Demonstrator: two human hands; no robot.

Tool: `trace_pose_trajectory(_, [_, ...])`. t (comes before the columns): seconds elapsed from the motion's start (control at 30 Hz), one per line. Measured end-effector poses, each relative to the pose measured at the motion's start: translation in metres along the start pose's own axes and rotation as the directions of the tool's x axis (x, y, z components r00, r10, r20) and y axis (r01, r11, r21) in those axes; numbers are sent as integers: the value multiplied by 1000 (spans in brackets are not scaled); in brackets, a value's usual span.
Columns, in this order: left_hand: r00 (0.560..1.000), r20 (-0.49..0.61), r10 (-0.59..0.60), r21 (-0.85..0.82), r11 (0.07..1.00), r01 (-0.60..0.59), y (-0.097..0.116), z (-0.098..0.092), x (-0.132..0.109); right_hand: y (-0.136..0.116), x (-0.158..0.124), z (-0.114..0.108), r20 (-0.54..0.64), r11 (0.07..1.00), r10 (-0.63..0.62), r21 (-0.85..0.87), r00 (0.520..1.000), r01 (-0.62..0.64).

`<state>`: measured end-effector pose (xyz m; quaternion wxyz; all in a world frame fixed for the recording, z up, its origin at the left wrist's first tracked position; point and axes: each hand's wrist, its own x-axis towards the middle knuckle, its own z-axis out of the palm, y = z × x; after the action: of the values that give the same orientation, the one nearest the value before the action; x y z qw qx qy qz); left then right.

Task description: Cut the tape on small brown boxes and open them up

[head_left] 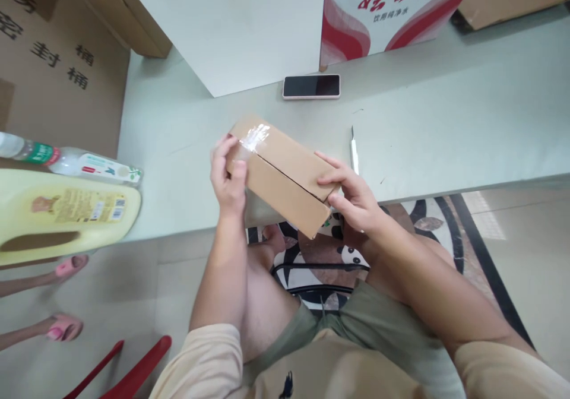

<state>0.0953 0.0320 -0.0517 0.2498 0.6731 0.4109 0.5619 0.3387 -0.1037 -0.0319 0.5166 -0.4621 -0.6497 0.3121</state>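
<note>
A small brown cardboard box [285, 170] hangs over the front edge of the pale green table [445, 132], its top flaps closed along a middle seam. Clear tape shines across its far left end. My left hand [228, 176] grips that taped end, thumb pressed on the tape. My right hand [354, 200] holds the near right corner, fingers laid on the top flap. A white utility knife [354, 152] lies on the table just beyond my right hand.
A black phone in a pink case [311, 86] lies further back. White and red printed cartons stand behind it. A yellow jug [57, 212] and a plastic bottle [75, 161] are at the left. Another person's feet in pink slippers [66, 295] are on the floor.
</note>
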Motion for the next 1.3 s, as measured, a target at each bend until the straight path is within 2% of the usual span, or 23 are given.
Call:
trace_pose_trajectory(0.07, [1000, 8, 14, 4, 1000, -14, 0, 4, -2, 3, 0, -4, -33, 1000, 2, 1, 999, -2])
trace_pose_trajectory(0.1, [1000, -1, 10, -5, 1000, -10, 1, 6, -3, 6, 0, -6, -96, 999, 14, -40, 995, -18])
trace_pose_trajectory(0.17, [1000, -16, 13, -34, 999, -14, 2, 9, -5, 14, 0, -14, -252, 966, 58, -228, 966, -118])
trace_pose_trajectory(0.23, [1000, -12, 22, -62, 998, -23, 2, 10, -5, 24, 0, -21, -356, 834, 111, -474, 928, -282])
trace_pose_trajectory(0.3, [1000, -11, 26, -71, 997, -27, 3, 9, -6, 31, 0, -27, -349, 645, 200, -657, 916, -391])
trace_pose_trajectory(0.37, [1000, -12, 23, -56, 998, -24, 3, 8, -5, 35, 1, -31, -301, 494, 317, -757, 899, -427])
trace_pose_trajectory(0.43, [1000, -13, 21, -44, 999, -22, 3, 7, -6, 34, 4, -34, -286, 406, 413, -792, 864, -456])
trace_pose_trajectory(0.5, [1000, -11, 24, -56, 998, -25, 3, 7, -6, 31, 8, -37, -313, 381, 478, -768, 820, -515])
trace_pose_trajectory(0.6, [999, -10, 38, -92, 995, -39, 1, 7, -6, 26, 12, -42, -389, 439, 531, -634, 753, -637])
trace_pose_trajectory(0.67, [998, -15, 56, -96, 994, -57, 0, 7, -7, 26, 14, -44, -431, 573, 543, -437, 721, -693])
trace_pose_trajectory(0.7, [998, -18, 64, -90, 994, -65, 0, 8, -8, 26, 15, -44, -439, 658, 560, -279, 702, -699])
trace_pose_trajectory(0.77, [997, -11, 74, -73, 995, -74, 3, 10, -10, 26, 17, -43, -424, 776, 602, 109, 677, -622])
trace_pose_trajectory(0.83, [997, 12, 76, -61, 995, -75, 8, 15, -12, 24, 22, -42, -440, 800, 594, 407, 673, -440])
trace_pose_trajectory(0.87, [997, 26, 79, -57, 995, -77, 11, 18, -14, 21, 25, -42, -474, 808, 565, 484, 676, -336])
trace_pose_trajectory(0.97, [995, 49, 92, -34, 995, -90, 21, 28, -20, 3, 34, -46, -593, 842, 439, 534, 675, -78])
trace_pose_trajectory(1.03, [994, 52, 100, -19, 995, -99, 26, 34, -23, -16, 39, -49, -627, 840, 392, 542, 673, 16])
trace_pose_trajectory(1.1, [993, 52, 102, -16, 995, -101, 30, 38, -25, -37, 42, -50, -644, 846, 362, 531, 674, 53])
trace_pose_trajectory(1.17, [994, 51, 100, -14, 995, -99, 33, 41, -26, -54, 44, -46, -685, 895, 270, 437, 677, 86])
trace_pose_trajectory(1.3, [994, 60, 87, 1, 996, -88, 36, 45, -28, -78, 48, -30, -691, 974, -38, 135, 722, 181])
